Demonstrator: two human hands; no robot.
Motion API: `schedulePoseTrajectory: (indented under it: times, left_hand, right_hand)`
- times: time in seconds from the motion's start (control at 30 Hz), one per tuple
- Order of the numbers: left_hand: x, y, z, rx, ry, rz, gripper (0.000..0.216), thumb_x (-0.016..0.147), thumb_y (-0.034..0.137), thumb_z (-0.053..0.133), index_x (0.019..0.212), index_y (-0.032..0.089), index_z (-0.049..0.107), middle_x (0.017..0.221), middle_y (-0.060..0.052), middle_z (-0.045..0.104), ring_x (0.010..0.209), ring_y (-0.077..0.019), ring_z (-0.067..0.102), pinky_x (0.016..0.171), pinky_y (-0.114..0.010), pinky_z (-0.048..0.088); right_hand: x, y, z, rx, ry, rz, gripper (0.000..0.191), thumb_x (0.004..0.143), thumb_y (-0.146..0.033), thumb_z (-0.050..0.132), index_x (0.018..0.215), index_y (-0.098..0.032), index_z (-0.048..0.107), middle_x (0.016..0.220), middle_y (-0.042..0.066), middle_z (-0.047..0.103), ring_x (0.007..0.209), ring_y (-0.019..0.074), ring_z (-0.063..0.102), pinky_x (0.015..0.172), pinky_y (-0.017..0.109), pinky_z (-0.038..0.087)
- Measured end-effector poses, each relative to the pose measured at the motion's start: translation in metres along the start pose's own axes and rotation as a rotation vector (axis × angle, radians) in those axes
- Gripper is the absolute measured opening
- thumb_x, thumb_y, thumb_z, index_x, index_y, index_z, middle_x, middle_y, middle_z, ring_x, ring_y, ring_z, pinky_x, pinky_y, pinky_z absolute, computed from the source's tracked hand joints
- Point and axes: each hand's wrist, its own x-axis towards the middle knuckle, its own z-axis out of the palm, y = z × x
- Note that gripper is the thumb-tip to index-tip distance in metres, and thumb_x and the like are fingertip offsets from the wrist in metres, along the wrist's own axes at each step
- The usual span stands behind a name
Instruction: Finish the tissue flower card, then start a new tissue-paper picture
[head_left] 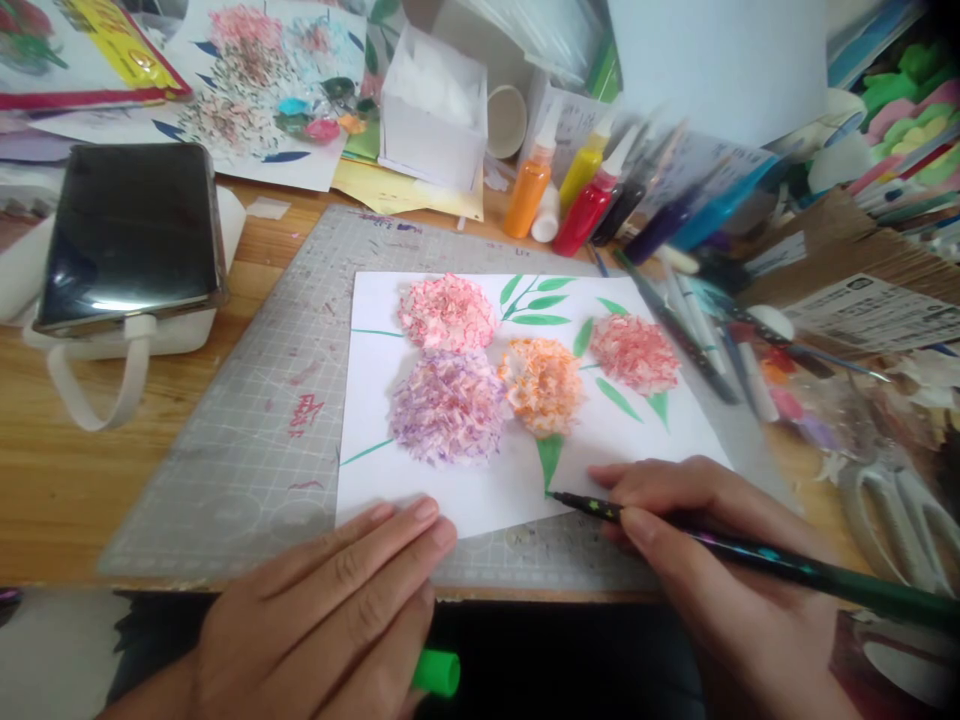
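Observation:
A white sheet lies on a grey cutting mat. On it are several fluffy paper flowers: pink, purple, orange and red, with green painted leaves and stems. My right hand grips a dark green marker whose tip touches the green leaf below the orange flower. My left hand lies flat, its fingertips pressing the sheet's near edge. A bright green cap pokes out beneath that hand.
Paint bottles, orange, yellow and red, stand behind the sheet, with pens to the right. A dark phone on a white case sits left. A white box and scissors are also here.

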Motion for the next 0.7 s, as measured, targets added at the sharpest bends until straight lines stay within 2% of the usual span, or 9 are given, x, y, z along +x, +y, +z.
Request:
schedulePoseTrajectory:
  times: [0.17,0.27,0.43,0.5,0.7]
  left_hand:
    - [-0.003,0.001,0.000,-0.010,-0.004,-0.001,0.020,0.086,0.010,0.044,0.084,0.014,0.063,0.125,-0.009,0.062,0.119,-0.0241,0.056,0.106,-0.041,0.046]
    - [-0.004,0.003,0.000,-0.008,0.005,-0.025,0.020,0.086,0.009,0.044,0.086,0.014,0.063,0.127,-0.007,0.061,0.117,-0.0234,0.057,0.105,-0.041,0.046]
    - [-0.002,0.005,0.001,-0.027,0.022,-0.054,0.020,0.086,0.007,0.044,0.085,0.013,0.063,0.127,-0.006,0.062,0.117,-0.0227,0.057,0.106,-0.041,0.045]
    - [-0.001,0.004,0.001,-0.026,0.008,-0.046,0.020,0.085,0.007,0.044,0.084,0.013,0.063,0.128,-0.006,0.061,0.118,-0.0224,0.056,0.107,-0.041,0.044]
    - [-0.004,0.002,-0.001,-0.024,-0.015,-0.011,0.020,0.083,0.007,0.044,0.086,0.012,0.063,0.132,-0.008,0.057,0.119,-0.0243,0.056,0.105,-0.042,0.045]
  right_hand:
    - [0.007,0.013,-0.007,-0.040,-0.074,-0.096,0.010,0.080,-0.016,0.063,0.080,-0.025,0.067,0.075,0.001,0.070,0.071,0.0185,0.068,0.060,0.027,0.055]
    - [0.009,0.016,-0.009,-0.066,-0.049,-0.097,0.008,0.080,-0.016,0.063,0.080,-0.024,0.067,0.077,0.002,0.070,0.066,0.0173,0.067,0.055,0.026,0.054]
    - [0.009,0.014,-0.010,0.057,-0.116,-0.142,0.012,0.081,-0.013,0.060,0.080,-0.025,0.065,0.066,-0.001,0.065,0.078,0.0204,0.069,0.068,0.031,0.058]
    - [0.009,0.014,-0.010,0.091,-0.145,-0.148,0.014,0.081,-0.012,0.060,0.081,-0.025,0.065,0.064,-0.002,0.063,0.077,0.0199,0.069,0.073,0.034,0.059]
    - [0.011,0.015,-0.009,0.042,-0.145,-0.154,0.014,0.080,-0.012,0.061,0.080,-0.025,0.065,0.065,-0.001,0.064,0.079,0.0212,0.070,0.066,0.030,0.058]
